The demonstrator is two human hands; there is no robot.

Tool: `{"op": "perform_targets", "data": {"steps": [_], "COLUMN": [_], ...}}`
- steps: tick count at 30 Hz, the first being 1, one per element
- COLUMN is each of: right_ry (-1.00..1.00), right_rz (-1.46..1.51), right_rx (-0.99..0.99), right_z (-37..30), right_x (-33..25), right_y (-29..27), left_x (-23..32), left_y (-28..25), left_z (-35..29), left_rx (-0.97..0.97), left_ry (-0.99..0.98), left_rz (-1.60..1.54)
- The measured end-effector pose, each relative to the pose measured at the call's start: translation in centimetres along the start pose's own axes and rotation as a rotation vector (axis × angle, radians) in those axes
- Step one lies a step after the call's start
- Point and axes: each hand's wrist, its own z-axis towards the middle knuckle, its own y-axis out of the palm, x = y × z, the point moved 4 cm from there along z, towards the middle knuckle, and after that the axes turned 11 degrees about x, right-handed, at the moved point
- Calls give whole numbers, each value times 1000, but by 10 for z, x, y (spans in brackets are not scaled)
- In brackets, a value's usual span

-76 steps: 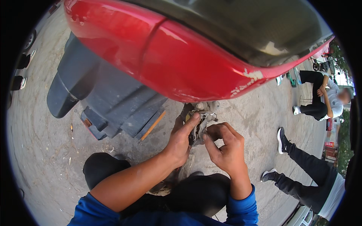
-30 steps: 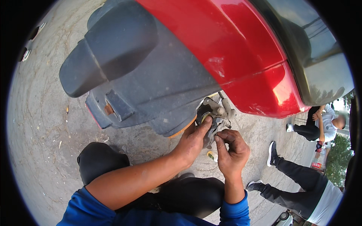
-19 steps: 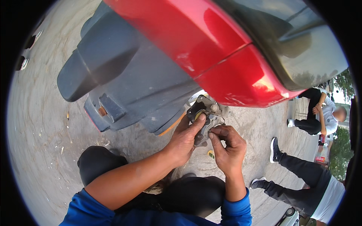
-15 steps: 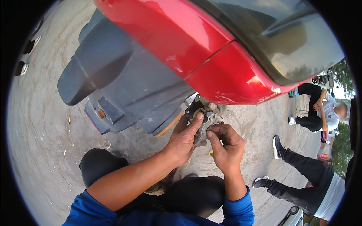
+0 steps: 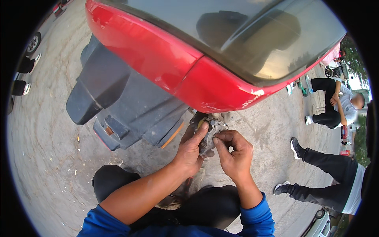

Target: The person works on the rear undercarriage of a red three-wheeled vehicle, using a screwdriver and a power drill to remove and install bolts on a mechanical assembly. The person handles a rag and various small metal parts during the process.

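Note:
My left hand [image 5: 189,154] is wrapped around a grimy grey metal casting [image 5: 210,137], its thumb pressed on the upper face beside a yellowish round spot. The casting has uneven lugs and a dark upper left end, and its exact kind does not show. At its right side my right hand [image 5: 237,156] pinches thumb and forefinger together against the edge. Whatever lies between those fingertips is hidden. Both hands work just under the lower edge of a red body panel [image 5: 205,85], beside a dark grey plastic fender [image 5: 138,106].
A dark window [image 5: 252,43] sits above the red panel. An orange reflector strip [image 5: 172,135] edges the grey plastic. On the right, a standing person's dark trousers [image 5: 323,173] and a seated person [image 5: 335,102] are near. Shoes [image 5: 27,88] and a wheel [image 5: 33,42] show far left.
The view has shifted, so the red panel sits further left and more window shows. Both hands stay on the metal casting, with the right fingertips still pinched at its side.

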Motion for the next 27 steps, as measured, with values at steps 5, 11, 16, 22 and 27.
{"op": "perform_targets", "data": {"steps": [5,11,16,22,27], "right_ry": [-129,-65,-102,-177,-119], "right_rz": [3,-41,33,23,-24], "right_rx": [34,-2,31,30,14], "right_z": [2,-1,0,2,2], "right_x": [-8,-8,-8,-10,-13], "right_y": [1,-1,2,5,0], "left_x": [0,3,4,3,2], "left_y": [-2,0,2,0,1], "left_z": [0,-2,-4,-4,-5], "left_rx": [54,90,108,98,105], "left_ry": [-11,38,47,29,15], "left_rz": [12,96,120,125,129]}}
